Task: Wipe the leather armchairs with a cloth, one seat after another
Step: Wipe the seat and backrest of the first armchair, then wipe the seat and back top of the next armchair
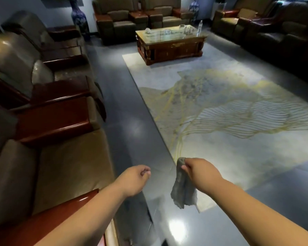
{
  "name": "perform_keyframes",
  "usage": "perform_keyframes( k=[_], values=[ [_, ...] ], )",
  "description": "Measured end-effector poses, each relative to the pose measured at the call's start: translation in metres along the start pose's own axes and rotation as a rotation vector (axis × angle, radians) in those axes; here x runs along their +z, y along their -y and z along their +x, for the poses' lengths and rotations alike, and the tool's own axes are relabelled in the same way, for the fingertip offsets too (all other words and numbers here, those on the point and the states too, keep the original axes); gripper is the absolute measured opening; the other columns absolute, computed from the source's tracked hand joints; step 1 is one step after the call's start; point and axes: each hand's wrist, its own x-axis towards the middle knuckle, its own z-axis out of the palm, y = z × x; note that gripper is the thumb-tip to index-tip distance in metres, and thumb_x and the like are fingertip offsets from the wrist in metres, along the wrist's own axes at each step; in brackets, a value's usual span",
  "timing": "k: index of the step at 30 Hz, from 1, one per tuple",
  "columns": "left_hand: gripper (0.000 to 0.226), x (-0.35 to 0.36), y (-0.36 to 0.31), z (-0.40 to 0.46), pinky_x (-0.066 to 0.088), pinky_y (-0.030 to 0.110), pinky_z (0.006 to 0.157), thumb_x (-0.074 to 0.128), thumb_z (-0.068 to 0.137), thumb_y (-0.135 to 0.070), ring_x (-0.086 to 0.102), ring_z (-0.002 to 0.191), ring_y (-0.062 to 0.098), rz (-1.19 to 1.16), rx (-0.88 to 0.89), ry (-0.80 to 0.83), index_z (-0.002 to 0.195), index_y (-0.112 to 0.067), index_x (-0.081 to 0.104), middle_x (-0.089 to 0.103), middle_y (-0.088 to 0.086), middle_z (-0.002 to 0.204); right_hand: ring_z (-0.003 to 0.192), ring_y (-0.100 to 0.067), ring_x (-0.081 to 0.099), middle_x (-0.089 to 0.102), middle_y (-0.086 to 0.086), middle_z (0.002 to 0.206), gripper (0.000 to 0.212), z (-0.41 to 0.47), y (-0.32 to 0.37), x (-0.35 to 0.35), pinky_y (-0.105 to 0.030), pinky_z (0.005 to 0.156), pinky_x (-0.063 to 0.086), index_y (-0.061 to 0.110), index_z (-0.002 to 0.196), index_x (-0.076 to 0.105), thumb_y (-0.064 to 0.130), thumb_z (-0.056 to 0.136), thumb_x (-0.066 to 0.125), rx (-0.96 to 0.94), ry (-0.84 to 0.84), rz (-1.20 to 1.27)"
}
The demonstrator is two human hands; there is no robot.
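Observation:
A grey cloth [182,189] hangs down from my right hand [198,170], which grips its top over the dark floor by the rug's edge. My left hand [134,180] is held out beside it with fingers curled and nothing in it. The nearest tan leather armchair [66,166] with red-brown wooden armrests lies just left of my left hand. More armchairs of the same kind [48,71] run along the left wall toward the back. Neither hand touches a chair.
A pale patterned rug [229,112] covers the middle of the floor. A wooden coffee table [172,45] with a glass top, a bottle and small items stands on its far end. Dark sofas [283,38] line the right and back. Blue vases [78,16] stand in corners.

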Motion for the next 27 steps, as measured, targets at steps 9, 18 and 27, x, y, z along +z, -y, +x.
perform_keyframes(
  k=[9,18,27],
  values=[
    [0.042,-0.035,-0.066,0.133,0.048,0.028,0.109,0.064,0.101,-0.048,0.063,0.118,0.005,-0.184,0.052,-0.023,0.138,-0.028,0.064,0.068,-0.011,0.128,0.076,-0.026,0.059,0.064,0.002,0.079,0.028,0.129,-0.035,-0.078,-0.040,0.066,0.047,0.024,0.087,0.053,0.047,0.103,0.050,-0.204,-0.059,0.057],
    [0.058,-0.159,-0.125,0.313,0.045,0.028,0.115,0.080,0.093,-0.026,0.056,0.131,0.006,-0.259,0.327,0.034,0.146,-0.019,0.057,0.058,-0.005,0.143,0.070,0.000,0.058,0.064,0.013,0.074,0.011,0.315,-0.021,-0.197,-0.015,0.062,0.039,0.029,0.089,0.066,0.035,0.099,0.067,-0.232,-0.071,0.125],
    [0.016,-0.264,-0.117,0.437,0.057,0.026,0.084,0.072,0.098,-0.014,0.073,0.094,0.011,-0.490,0.128,-0.061,0.114,-0.012,0.072,0.078,0.003,0.107,0.068,-0.025,0.057,0.059,-0.006,0.075,0.035,0.496,-0.041,-0.281,-0.034,0.059,0.041,0.017,0.081,0.051,0.040,0.107,0.051,-0.128,-0.240,0.192]
  ],
)
